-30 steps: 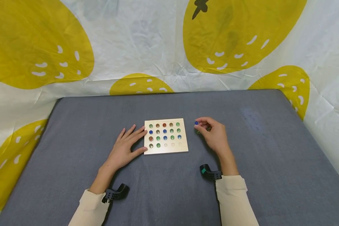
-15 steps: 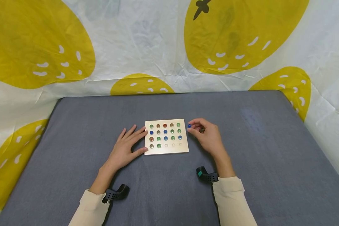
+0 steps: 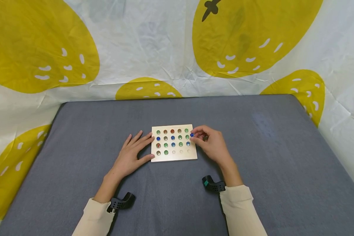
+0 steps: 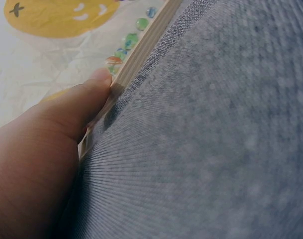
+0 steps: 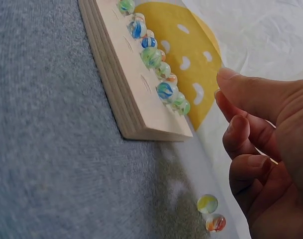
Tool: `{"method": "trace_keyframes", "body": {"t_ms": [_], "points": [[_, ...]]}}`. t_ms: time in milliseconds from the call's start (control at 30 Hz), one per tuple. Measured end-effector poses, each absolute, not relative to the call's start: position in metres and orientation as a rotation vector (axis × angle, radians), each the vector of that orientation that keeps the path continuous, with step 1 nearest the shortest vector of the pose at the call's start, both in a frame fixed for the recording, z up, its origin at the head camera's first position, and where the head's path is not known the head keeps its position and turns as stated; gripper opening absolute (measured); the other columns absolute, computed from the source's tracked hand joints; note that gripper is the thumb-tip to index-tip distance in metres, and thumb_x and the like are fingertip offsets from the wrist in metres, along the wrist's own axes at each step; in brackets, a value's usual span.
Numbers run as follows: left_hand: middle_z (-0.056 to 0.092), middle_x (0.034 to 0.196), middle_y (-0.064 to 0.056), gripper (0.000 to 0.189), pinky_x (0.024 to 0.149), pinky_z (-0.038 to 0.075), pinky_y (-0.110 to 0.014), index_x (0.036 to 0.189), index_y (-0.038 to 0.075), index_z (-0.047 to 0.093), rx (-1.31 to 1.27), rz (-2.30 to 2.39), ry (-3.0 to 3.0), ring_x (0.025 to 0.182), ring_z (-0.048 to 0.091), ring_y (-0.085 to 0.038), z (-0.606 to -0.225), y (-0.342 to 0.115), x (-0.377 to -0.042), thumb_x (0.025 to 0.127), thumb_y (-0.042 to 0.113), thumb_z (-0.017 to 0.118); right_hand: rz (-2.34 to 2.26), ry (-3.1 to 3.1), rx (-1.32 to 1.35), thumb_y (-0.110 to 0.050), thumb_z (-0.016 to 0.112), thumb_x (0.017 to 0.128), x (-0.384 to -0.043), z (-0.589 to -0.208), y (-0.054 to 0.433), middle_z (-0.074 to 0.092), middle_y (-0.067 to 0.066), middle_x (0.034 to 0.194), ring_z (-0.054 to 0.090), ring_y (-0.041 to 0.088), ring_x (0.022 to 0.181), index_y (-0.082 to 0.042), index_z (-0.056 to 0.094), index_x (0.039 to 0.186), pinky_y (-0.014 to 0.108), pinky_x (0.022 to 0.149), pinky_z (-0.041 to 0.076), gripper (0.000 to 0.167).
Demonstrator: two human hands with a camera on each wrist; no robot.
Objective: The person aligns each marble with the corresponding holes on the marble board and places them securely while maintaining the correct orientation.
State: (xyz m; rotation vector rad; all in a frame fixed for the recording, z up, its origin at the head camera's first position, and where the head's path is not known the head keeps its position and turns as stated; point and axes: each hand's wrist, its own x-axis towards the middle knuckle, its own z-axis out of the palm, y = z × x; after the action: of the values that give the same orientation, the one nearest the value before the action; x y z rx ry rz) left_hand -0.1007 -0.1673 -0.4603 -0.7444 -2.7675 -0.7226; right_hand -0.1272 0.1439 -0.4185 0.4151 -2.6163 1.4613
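A light wooden board [image 3: 174, 158] with rows of round hollows lies on the grey cloth. Glass marbles in green, blue and brownish red sit in most hollows; three hollows at the front right hold none. My left hand [image 3: 131, 150] rests at the board's left edge, fingers spread and straight, with the thumb [image 4: 94, 92] touching the board's edge. Over the board's right edge, my right hand [image 3: 213, 146] pinches a blue marble [image 3: 192, 134] between thumb and forefinger. In the right wrist view that marble is hidden behind the right hand [image 5: 275, 144].
A yellow-green marble [image 5: 207, 203] and an orange-red marble [image 5: 216, 222] lie on the cloth to the right of the board. The grey table [image 3: 76, 131] backs onto a white curtain [image 3: 153, 39] with large yellow fruit prints.
My right hand has carried the blue marble leftward from the cloth on the right to the board's right edge. The left hand and the board have stayed nearly still.
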Motion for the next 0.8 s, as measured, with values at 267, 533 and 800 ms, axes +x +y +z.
{"method": "trace_keyframes", "body": {"t_ms": [267,533,800], "points": [[0.039,0.149,0.002,0.065,0.114,0.006,-0.053,0.144,0.021,0.047,-0.74,-0.715,-2.775,0.142,0.021,-0.026,-0.46,-0.167,-0.101,0.088,0.049,0.064,1.427,-2.621,0.539,-0.014,0.077,0.083,-0.126,-0.42,0.136,0.063,-0.003,0.078,0.053,0.014,0.066,-0.012,0.069,0.097,0.026,0.056,0.042,0.016],[0.039,0.149,0.002,0.065,0.114,0.006,-0.053,0.144,0.021,0.046,-0.737,-0.713,-2.78,0.143,0.021,-0.026,-0.459,-0.167,-0.101,0.088,0.048,0.065,1.446,-2.631,0.622,-0.013,0.077,0.083,-0.123,-0.417,0.128,0.062,-0.005,0.075,0.054,0.013,0.063,-0.012,0.069,0.095,0.026,0.053,0.042,0.014],[0.039,0.149,0.002,0.065,0.114,0.006,-0.053,0.144,0.021,0.047,-0.737,-0.716,-2.779,0.143,0.021,-0.026,-0.459,-0.167,-0.101,0.088,0.047,0.066,1.472,-2.655,0.67,-0.013,0.078,0.082,-0.12,-0.415,0.123,0.064,-0.006,0.076,0.057,0.01,0.065,-0.012,0.07,0.094,0.026,0.055,0.046,0.015]]}}
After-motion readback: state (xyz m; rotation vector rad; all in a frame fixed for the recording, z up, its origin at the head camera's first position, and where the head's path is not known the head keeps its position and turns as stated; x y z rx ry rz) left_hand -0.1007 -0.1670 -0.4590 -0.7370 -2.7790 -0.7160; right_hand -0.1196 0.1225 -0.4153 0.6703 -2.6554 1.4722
